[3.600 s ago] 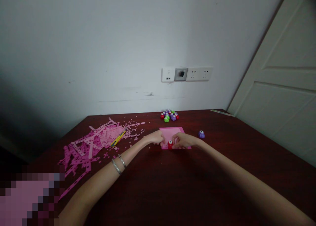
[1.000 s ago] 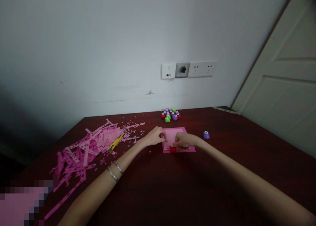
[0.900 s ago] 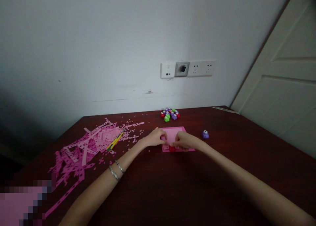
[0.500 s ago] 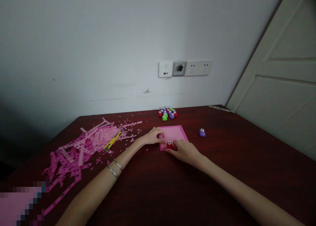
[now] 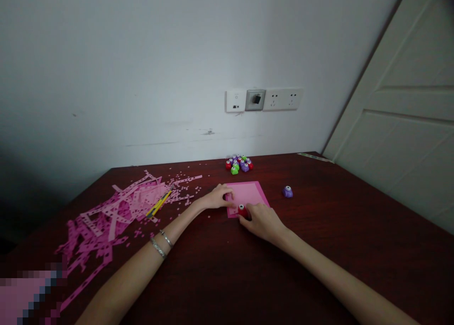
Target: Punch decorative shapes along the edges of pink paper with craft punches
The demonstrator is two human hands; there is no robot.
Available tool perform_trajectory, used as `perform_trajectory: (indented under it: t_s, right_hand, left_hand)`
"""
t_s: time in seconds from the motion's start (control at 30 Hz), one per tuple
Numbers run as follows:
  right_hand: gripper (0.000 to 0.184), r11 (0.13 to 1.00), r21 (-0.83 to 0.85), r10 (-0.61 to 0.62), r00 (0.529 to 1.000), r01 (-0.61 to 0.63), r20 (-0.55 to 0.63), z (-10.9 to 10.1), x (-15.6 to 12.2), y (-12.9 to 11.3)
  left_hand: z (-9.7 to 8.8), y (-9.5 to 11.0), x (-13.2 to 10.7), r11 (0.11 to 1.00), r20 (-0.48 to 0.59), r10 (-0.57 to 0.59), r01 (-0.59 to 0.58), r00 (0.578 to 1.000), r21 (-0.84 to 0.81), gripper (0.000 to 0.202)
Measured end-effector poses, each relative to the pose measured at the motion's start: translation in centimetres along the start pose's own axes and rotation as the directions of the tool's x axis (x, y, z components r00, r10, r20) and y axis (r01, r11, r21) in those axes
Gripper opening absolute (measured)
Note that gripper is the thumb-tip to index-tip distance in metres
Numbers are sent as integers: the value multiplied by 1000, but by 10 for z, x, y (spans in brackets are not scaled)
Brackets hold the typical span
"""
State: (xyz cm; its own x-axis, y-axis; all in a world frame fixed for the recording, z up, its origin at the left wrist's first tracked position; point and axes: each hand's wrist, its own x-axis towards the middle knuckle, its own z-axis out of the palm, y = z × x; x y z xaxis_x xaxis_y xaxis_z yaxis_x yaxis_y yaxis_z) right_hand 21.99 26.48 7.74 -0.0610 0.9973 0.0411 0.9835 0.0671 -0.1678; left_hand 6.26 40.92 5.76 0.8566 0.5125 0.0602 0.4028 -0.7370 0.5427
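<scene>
A pink sheet of paper (image 5: 250,195) lies on the dark red table (image 5: 319,240). A small red paper punch (image 5: 242,209) sits on the sheet's near edge. My right hand (image 5: 263,219) rests just behind the punch, its fingers curled round the punch's near side. My left hand (image 5: 217,197) presses its fingers flat on the sheet's left edge. Two bracelets (image 5: 160,242) ring my left wrist.
A cluster of red, green and purple punches (image 5: 238,164) stands near the wall. One purple punch (image 5: 287,191) sits alone to the right of the sheet. Pink paper strips and scraps (image 5: 117,211) and a yellow knife (image 5: 158,203) cover the left side. A door (image 5: 407,121) stands at right.
My right hand has pulled back from on top of the punch toward me, leaving the red punch visible at the sheet's near edge. My left hand stays on the sheet.
</scene>
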Motion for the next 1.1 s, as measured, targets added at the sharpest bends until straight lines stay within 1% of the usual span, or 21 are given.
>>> perform_trajectory:
  t_s: [0.1, 0.17, 0.2, 0.23, 0.27, 0.3, 0.33, 0.37, 0.4, 0.43, 0.5, 0.53, 0.57, 0.63, 0.73, 0.83, 0.9, 1.1]
  right_hand:
    - [31, 1000, -14, -11, 999, 10, -46, 0, -1, -1]
    - [30, 1000, -6, -12, 998, 11, -67, -1, -2, 0]
    - [30, 1000, 5, -6, 997, 6, -73, -1, -2, 1]
    - [30, 1000, 17, 1, 997, 0, -82, -1, -2, 3]
    - [29, 1000, 30, 8, 996, -5, -94, -2, -2, 5]
    - [28, 999, 42, 14, 994, -10, -110, -2, -1, 6]
    - [27, 998, 54, 18, 991, -11, -130, -2, -1, 8]
    - [27, 998, 65, 18, 988, -9, -151, -2, -1, 10]
    - [26, 997, 76, 20, 985, -7, -170, -1, -1, 11]
    - [26, 996, 87, 20, 982, -4, -187, -1, -1, 11]
    - [26, 994, 110, 16, 976, 9, -219, -1, -1, 12]
    - [25, 992, 125, 9, 973, 20, -229, -1, -1, 12]
    - [25, 989, 141, 0, 972, 34, -235, -1, -1, 11]
    - [24, 983, 170, -25, 972, 66, -232, 0, -2, 11]
    - [22, 975, 194, -62, 975, 104, -213, 0, -3, 10]
    - [20, 972, 196, -87, 975, 128, -203, 0, -4, 10]
    - [21, 976, 179, -90, 975, 127, -203, 0, -5, 10]
    - [26, 993, 94, -45, 972, 68, -229, 0, -4, 15]
  left_hand:
    - [2, -4, 1, 999, -27, 41, -42, 999, -31, 34]
    - [2, -6, 3, 991, -69, 26, -35, 997, -126, 29]
    - [1, -7, 4, 982, -121, -18, -5, 993, -187, 28]
    - [-1, -7, 4, 967, -186, -94, 45, 978, -249, 29]
    - [-3, -7, 4, 945, -247, -197, 116, 949, -307, 31]
    - [-6, -6, 3, 912, -285, -308, 197, 908, -359, 35]
    - [-9, -3, 2, 870, -282, -410, 279, 868, -405, 38]
    - [-12, 0, 1, 822, -232, -490, 357, 840, -444, 41]
    - [-14, 4, -2, 771, -145, -544, 424, 827, -475, 46]
    - [-16, 9, -4, 723, -42, -569, 475, 821, -501, 50]
    - [-16, 20, -8, 648, 136, -557, 531, 819, -547, 55]
    - [-15, 25, -9, 616, 190, -542, 541, 818, -573, 55]
    - [-13, 30, -9, 585, 222, -530, 542, 819, -603, 54]
    - [-9, 36, -9, 527, 231, -520, 522, 822, -671, 47]
    - [-2, 37, -6, 447, 193, -521, 458, 832, -768, 38]
    - [1, 36, -5, 416, 144, -501, 383, 854, -825, 28]
    - [2, 36, -5, 439, 113, -476, 346, 872, -829, 23]
    - [3, 42, -6, 593, -39, -435, 254, 900, -764, 9]
